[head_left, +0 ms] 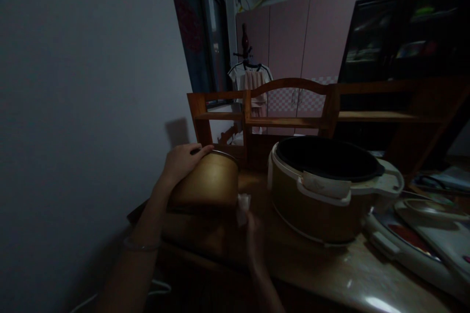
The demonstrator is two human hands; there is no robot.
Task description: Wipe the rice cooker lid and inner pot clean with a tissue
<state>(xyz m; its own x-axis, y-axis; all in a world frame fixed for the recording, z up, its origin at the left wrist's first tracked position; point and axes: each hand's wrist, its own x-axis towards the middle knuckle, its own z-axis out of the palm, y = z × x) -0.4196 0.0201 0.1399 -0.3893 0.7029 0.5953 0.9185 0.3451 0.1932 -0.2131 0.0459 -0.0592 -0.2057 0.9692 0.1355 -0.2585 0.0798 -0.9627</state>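
A gold-coloured round pot (211,181) is tilted over the desk near the wall. My left hand (183,161) grips it at the upper left, with fingers over its rim. My right hand (254,227), smeared by motion, holds a crumpled white tissue (243,205) just beside the pot's lower right side. Whether the tissue touches the pot I cannot tell. To the right stands a large rice cooker (312,208) with a dark inner pot (326,156) and its top open.
The wooden desk (293,266) has a raised shelf (286,121) along its back. At the right lies a pale cooker lid (400,249) with other items. A wall (91,83) bounds the left side. A white cord (161,287) hangs below the desk edge.
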